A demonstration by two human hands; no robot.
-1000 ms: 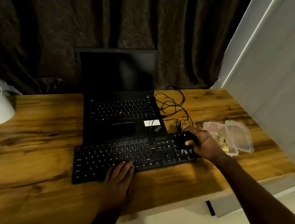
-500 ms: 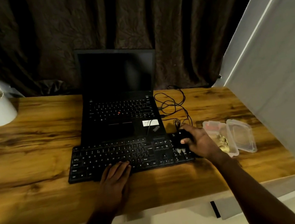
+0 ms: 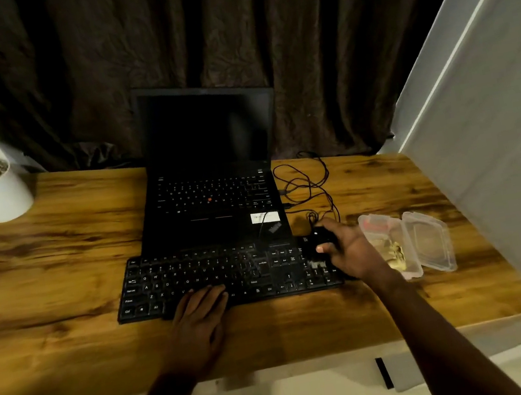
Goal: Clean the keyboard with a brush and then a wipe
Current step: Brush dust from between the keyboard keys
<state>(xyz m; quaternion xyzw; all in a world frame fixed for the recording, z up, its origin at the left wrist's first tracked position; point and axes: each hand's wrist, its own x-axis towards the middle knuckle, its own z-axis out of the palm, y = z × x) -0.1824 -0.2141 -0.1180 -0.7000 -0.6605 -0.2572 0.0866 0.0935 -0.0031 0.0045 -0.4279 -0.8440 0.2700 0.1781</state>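
Status: brush stage, early by my read. The keyboard (image 3: 223, 273) sits centred near the front edge of the desk (image 3: 39, 271), its back edge against the laptop (image 3: 218, 204).

My right hand (image 3: 352, 250) is curled round the black brush (image 3: 322, 238), bristles down on the numpad at the keyboard's right end. My left hand (image 3: 200, 316) lies flat with fingers straight on the bottom row by the spacebar, steadying the keyboard and holding nothing.

Wipe pass not started: no wipe in either hand. The clear container (image 3: 426, 237), lid open, sits just right of the keyboard with something yellowish inside. Can't tell if that's the wipe.
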